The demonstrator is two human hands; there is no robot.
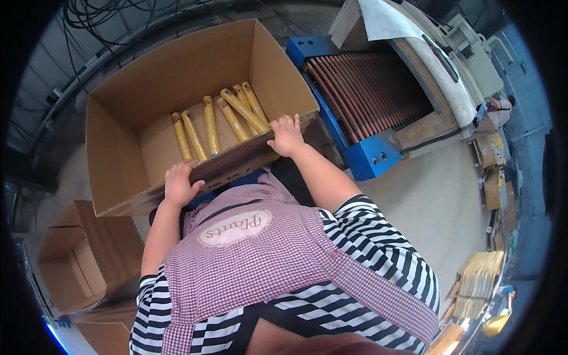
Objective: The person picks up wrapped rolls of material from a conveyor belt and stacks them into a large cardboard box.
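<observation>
Open cardboard carton [148, 112] sits in front of the person, tilted, flaps up on all sides; near wall faces the body and both hands rest on its top edge. Left hand [179, 184] lies over the near rim toward the left corner, fingers curled together over the edge, thumb out to the right, gripping the cardboard wall. Right hand [287, 135] sits on the same rim at the right corner, fingers slightly spread and bent over the edge into the box, touching cardboard only. Inside, on the carton floor, seven yellow tube packs [222, 121] lie side by side against the near wall, a couple on the right crossing over each other; the rest of the floor toward the far wall is bare cardboard, so open room is at the back and left of the box. Right hand is just beside the rightmost tubes, cannot tell if it touches them. Right of the carton, close to its right flap, a blue-framed roller conveyor [370, 89] runs into a cream machine housing [438, 53]. Lower left, another open carton [71, 260] on the floor, well apart. Grey concrete floor [438, 195]; stack of flat yellowish sheets [479, 281] at right edge; cables [112, 15] along the far wall
</observation>
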